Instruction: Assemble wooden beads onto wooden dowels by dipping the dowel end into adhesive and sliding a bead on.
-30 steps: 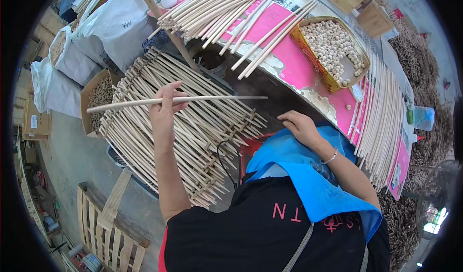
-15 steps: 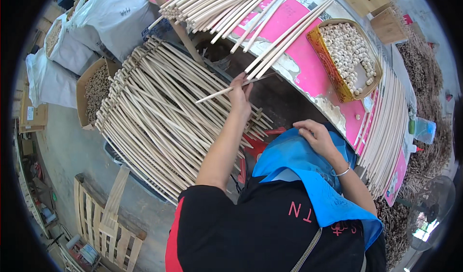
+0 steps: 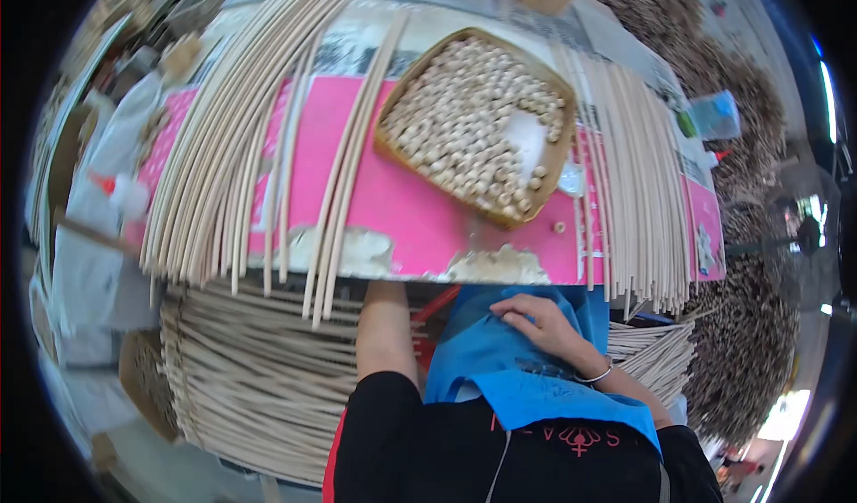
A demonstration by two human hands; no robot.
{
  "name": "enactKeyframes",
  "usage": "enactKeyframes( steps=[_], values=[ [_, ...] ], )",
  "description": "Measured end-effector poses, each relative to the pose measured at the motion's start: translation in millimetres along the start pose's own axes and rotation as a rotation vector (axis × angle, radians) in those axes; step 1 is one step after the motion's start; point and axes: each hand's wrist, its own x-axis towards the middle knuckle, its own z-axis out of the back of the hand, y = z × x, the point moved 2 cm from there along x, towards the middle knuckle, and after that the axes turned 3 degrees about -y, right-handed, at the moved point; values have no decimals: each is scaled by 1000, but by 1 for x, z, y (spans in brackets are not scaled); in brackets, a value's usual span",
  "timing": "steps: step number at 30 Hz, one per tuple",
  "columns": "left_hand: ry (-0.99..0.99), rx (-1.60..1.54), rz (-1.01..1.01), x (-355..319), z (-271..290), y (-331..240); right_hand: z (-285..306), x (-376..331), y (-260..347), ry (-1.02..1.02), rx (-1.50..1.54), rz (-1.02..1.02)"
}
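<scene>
My left forearm reaches beneath the near edge of the pink-topped table. The table hides that hand, so its fingers and anything in them do not show. My right hand lies on the blue apron over my lap, fingers loosely stretched and holding nothing. Two or three thin wooden sticks lie on the table above my left arm, their ends jutting past its edge. To their right sits a shallow box of small pale wooden beads.
More sticks are bunched on the table's left, and another row lies at right. A large stick pile fills the space below left. A single bead lies near the box. A fan stands at far right.
The view has swung round to face the table. My left hand, earlier over the stick pile with a wooden stick, has gone under the table edge. My right hand stays on the apron.
</scene>
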Motion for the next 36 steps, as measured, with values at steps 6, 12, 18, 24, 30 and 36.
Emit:
enactKeyframes(
  steps=[6, 12, 18, 24, 30, 36],
  values=[
    [-12, 197, 120, 31, 21, 10, 1, 1, -21, -9, 91, -88],
    [-206, 409, 96, -48, 57, -35, 17, -3, -41, -78, 163, -277],
    [-243, 599, 183, -64, 75, -30, 18, 13, -39, 28, 142, -231],
    [-180, 784, 319, -47, 75, -8, 15, 6, -55, -12, 198, -285],
    [-6, 909, 468, -12, 63, 61, 18, 3, -61, -19, 142, -149],
    [186, 1035, 566, 13, 49, 125, 20, -7, -62, -58, 230, -275]
  ],
)
